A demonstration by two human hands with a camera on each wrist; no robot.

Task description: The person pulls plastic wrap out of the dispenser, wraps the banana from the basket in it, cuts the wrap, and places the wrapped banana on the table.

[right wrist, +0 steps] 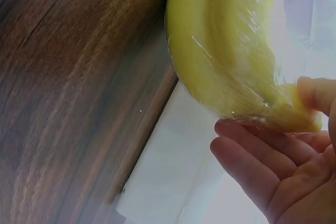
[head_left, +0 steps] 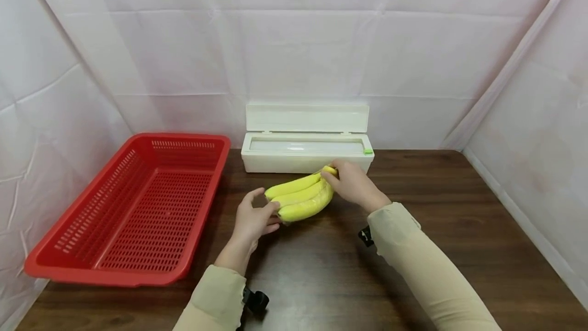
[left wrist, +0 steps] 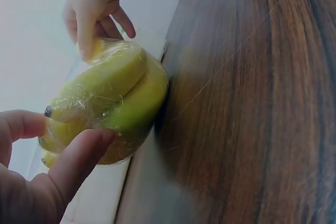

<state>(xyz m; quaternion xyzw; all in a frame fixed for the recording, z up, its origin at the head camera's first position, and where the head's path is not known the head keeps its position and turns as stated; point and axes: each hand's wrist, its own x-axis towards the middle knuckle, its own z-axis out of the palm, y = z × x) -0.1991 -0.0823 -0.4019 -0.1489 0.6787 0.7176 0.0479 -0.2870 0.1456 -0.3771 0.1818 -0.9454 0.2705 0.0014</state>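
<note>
A bunch of yellow bananas (head_left: 302,199), wrapped in clear cling film (left wrist: 118,59), is held up off the table between both hands. My right hand (head_left: 353,182) pinches the stem end, with the thumb on one side and fingers beneath, as the right wrist view shows. At the tip end, my left hand (head_left: 251,218) holds the bunch between thumb and fingers; its thumb (left wrist: 79,163) lies against the film. Part of the left fingers is hidden under the fruit. Behind the bananas stands a white cling film dispenser (head_left: 303,163) with its lid (head_left: 307,118) raised.
To the left, a red plastic basket (head_left: 197,239) with slotted walls sits on the dark wooden table (head_left: 312,275). A small green slider (head_left: 368,151) is at the dispenser's right end. White cloth (head_left: 294,55) hangs behind and at both sides.
</note>
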